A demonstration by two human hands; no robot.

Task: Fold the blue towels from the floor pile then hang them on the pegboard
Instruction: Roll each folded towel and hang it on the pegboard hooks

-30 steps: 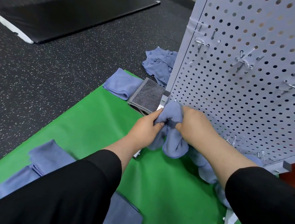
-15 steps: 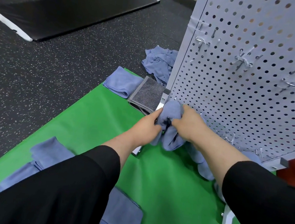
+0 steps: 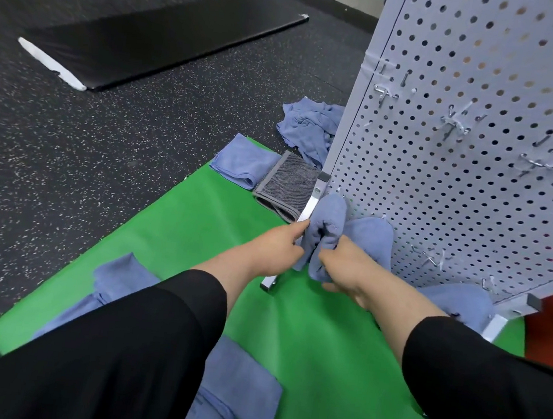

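Left hand (image 3: 272, 250) and right hand (image 3: 347, 269) both gripped same blue towel (image 3: 327, 220), fingers curled into bunched cloth, low against near-left corner of white pegboard (image 3: 463, 161). Towel sat above green mat (image 3: 169, 228). Crumpled towel pile (image 3: 307, 126) lay on floor, far side of board. Folded blue towel (image 3: 242, 162) touched grey towel (image 3: 288, 185) at mat's far edge.

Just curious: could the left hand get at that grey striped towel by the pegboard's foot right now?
Probably not at once: the left hand grips the blue towel together with the right hand. The grey striped towel lies uncovered just beyond, so after letting go, likely yes.
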